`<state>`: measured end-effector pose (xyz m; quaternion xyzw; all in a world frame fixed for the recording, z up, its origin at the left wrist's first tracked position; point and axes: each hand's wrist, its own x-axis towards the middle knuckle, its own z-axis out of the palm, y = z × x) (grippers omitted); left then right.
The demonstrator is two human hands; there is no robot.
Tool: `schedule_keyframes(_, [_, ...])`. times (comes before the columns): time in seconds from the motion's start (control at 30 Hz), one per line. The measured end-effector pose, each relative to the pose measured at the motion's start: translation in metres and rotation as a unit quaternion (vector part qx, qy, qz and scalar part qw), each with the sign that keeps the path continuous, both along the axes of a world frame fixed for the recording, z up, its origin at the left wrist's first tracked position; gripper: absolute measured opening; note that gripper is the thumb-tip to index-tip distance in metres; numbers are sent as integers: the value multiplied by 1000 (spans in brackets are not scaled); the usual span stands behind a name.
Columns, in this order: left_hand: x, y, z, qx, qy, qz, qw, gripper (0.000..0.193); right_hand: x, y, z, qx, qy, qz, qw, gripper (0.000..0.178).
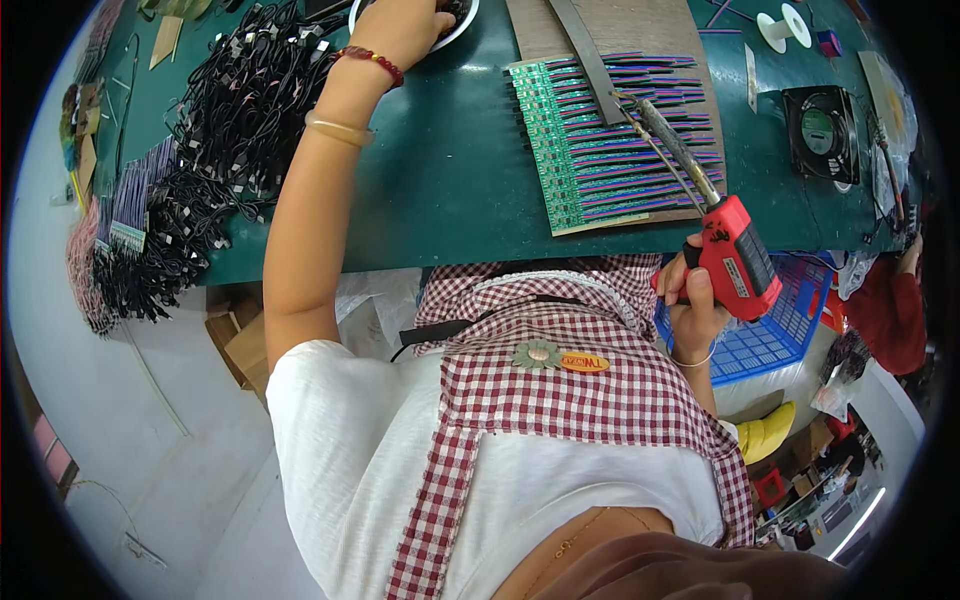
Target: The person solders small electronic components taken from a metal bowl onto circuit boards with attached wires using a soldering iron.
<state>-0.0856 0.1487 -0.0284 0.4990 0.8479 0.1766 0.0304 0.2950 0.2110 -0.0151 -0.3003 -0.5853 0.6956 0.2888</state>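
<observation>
My right hand (697, 305) grips a red soldering gun (738, 262) by its handle, in front of the table edge. Its long metal barrel slants up and left, and the tip lies over a panel of small green circuit boards (556, 160); contact cannot be judged. Rows of black, blue and pink wires (650, 150) run rightward from the boards. Across them lies a flat grey metal bar (590, 60), its lower end beside the gun's tip. My left hand (398, 28) reaches to a white bowl (462, 28) at the top edge; most of its fingers are cut off.
Piles of black cables (255, 110) cover the left of the green table (440, 170). A brown board (535, 25) lies beneath the circuit boards. At right are a black fan (822, 135) and a white spool (785, 28). Below the table stands a blue crate (765, 350).
</observation>
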Motion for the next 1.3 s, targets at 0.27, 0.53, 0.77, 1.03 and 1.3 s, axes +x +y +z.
schedule_keyframes(0.27, [1, -9, 13, 3, 47, 37, 998, 13, 0, -2, 2, 15, 17, -18, 1000, 37])
schedule_keyframes(0.53, [16, -23, 30, 149, -47, 76, 985, 8, -17, 1, 10, -30, 73, -14, 997, 37])
schedule_keyframes(0.77, [47, -35, 31, 169, -297, 74, 937, 11, -31, -5, 11, -53, 60, 15, 997, 34])
schedule_keyframes(1.03, [189, -59, 35, 137, -630, 9, 764, 9, -55, -15, 24, 26, -46, 143, 988, 21])
schedule_keyframes(1.3, [192, -67, 39, 132, -670, 19, 730, 10, -52, -14, 19, 119, -136, 160, 971, 25])
